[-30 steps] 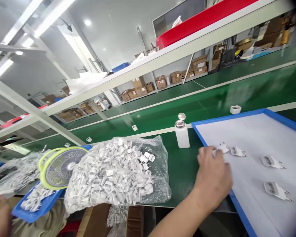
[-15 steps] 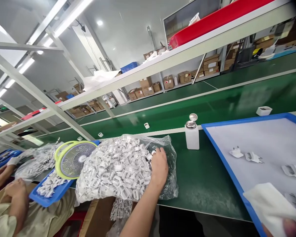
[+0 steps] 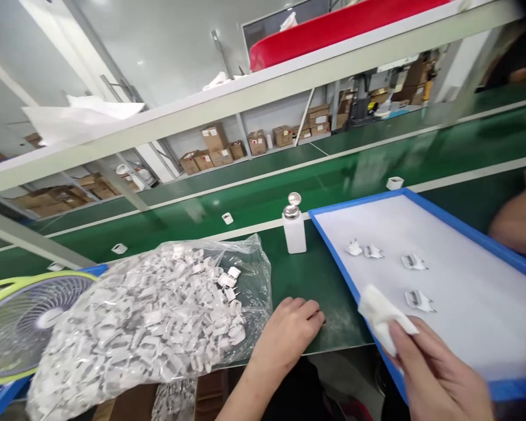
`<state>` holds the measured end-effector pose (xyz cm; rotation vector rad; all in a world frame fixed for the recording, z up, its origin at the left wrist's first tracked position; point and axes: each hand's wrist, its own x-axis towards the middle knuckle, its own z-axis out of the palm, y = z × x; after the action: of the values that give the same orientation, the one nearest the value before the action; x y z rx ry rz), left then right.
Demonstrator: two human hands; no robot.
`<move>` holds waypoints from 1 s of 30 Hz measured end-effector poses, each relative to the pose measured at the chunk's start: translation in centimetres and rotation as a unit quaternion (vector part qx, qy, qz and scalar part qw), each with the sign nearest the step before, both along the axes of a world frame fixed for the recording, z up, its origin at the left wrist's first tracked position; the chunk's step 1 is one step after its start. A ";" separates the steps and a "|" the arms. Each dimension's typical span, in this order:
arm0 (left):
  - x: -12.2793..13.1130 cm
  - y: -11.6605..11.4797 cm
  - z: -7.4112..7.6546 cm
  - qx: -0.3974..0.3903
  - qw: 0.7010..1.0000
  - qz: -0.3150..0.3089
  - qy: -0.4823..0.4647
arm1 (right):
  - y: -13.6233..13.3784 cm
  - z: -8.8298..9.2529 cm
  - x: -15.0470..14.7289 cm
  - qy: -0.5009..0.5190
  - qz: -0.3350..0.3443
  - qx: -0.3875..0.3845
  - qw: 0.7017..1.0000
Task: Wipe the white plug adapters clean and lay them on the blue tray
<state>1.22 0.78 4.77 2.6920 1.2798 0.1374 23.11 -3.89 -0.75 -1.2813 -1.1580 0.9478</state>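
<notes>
My left hand (image 3: pixel 289 327) is palm down over the green bench's front edge, its fingers curled; whatever they may hold is hidden under them. To its left lies a clear plastic bag (image 3: pixel 260 275) full of white plug pieces (image 3: pixel 158 316). My right hand (image 3: pixel 438 368) pinches a folded white cloth (image 3: pixel 381 316) over the left rim of a blue-edged tray (image 3: pixel 339 269). On the tray's white surface lie several white two-pin plug pieces, among them one plug piece (image 3: pixel 418 300) close to the cloth.
A white pump bottle (image 3: pixel 294 234) with a raised metal lid stands between bag and tray. A green-rimmed fan (image 3: pixel 48 318) is at the left. Several small white pieces sit on the green conveyor (image 3: pixel 263 204). Another person's blurred arm (image 3: pixel 519 216) shows at the right.
My left hand has left the bag and moved right to the bench edge. The view has swung right, bringing my right hand, the cloth and more of the tray into sight.
</notes>
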 end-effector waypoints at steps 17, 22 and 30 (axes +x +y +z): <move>0.4 -0.9 -5.3 -0.078 0.930 0.207 -0.294 | 1.1 -2.4 -6.3 -0.381 0.137 0.142 0.903; 0.1 -0.3 -5.7 -0.077 0.929 0.205 -0.299 | 0.3 -3.8 -6.0 -0.404 0.153 0.183 0.883; 0.2 0.1 -5.9 -0.056 0.930 0.194 -0.306 | 3.0 -1.8 -6.3 -0.405 0.119 0.146 0.895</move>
<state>1.42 0.87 -1.09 2.0067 1.5041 0.8441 16.79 -0.88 -2.52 -1.3313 -2.0550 0.3509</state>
